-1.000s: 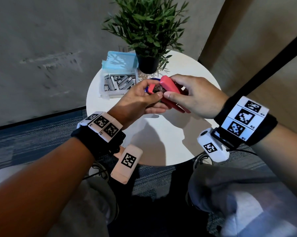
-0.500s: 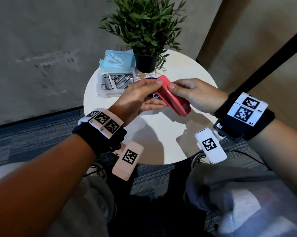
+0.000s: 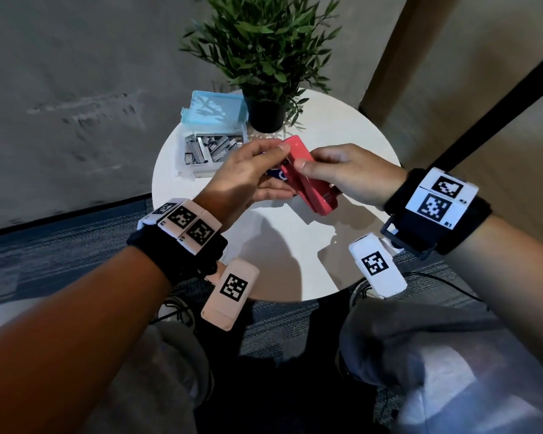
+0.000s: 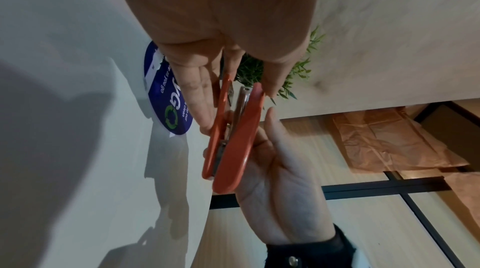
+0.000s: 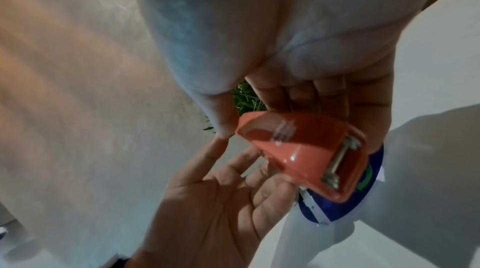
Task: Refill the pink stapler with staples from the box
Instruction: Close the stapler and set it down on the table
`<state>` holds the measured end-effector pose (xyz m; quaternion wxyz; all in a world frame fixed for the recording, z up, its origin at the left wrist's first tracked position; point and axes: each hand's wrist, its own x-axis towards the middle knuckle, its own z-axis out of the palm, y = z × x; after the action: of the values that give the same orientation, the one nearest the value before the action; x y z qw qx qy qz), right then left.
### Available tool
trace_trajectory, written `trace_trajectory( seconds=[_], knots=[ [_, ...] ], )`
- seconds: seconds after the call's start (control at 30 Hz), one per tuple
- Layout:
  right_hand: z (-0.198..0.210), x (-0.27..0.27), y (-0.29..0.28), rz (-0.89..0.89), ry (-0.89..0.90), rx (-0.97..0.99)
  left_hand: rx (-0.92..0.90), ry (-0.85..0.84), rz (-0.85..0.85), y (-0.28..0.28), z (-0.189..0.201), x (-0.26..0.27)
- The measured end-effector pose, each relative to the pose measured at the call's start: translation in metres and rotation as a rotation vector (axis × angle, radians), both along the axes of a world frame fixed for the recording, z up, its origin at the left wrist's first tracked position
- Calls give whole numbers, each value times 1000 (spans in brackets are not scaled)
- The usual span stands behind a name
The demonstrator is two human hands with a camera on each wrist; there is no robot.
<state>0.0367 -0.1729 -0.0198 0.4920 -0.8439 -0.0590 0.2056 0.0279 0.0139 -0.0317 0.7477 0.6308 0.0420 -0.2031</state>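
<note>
Both hands hold the pink stapler (image 3: 317, 195) above the white round table (image 3: 295, 245), its cover down on the base. My left hand (image 3: 283, 169) pinches the front end, thumb on the cover and straight fingers (image 4: 201, 100) along the base. From the right, my right hand (image 3: 314, 178) grips the rear half, its thumb on the side. In the left wrist view the stapler (image 4: 233, 141) shows a narrow gap with the metal magazine inside. The open clear staple box (image 3: 210, 150), full of staple strips, lies at the table's far left.
The box's blue lid (image 3: 215, 108) stands up behind it. A potted green plant (image 3: 264, 57) sits at the table's far edge. A round blue sticker (image 4: 168, 98) lies on the tabletop under the hands. My knees are below the table's near edge.
A second ago the stapler's cover was raised with my left fingers at the magazine. The cover has come down, and my left thumb now sits on its front end.
</note>
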Motion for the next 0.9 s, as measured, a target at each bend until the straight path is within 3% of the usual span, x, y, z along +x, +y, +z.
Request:
trace_trajectory(
  seconds=[0.2, 0.33, 0.43, 0.63, 0.9],
  knots=[
    [-3, -3, -2, 37, -1, 3, 98, -37, 7, -6, -3, 0],
    [-3, -1, -5, -26, 10, 7, 61, -12, 6, -6, -5, 0],
    [-3, 4, -13, -123, -18, -115, 95, -6, -26, -9, -3, -2],
    [-11, 16, -39, -250, -41, -407, 355, -62, -102, -11, -8, -4],
    [-22, 24, -52, -354, -62, -643, 422, -35, -186, -13, -7, -8]
  ],
)
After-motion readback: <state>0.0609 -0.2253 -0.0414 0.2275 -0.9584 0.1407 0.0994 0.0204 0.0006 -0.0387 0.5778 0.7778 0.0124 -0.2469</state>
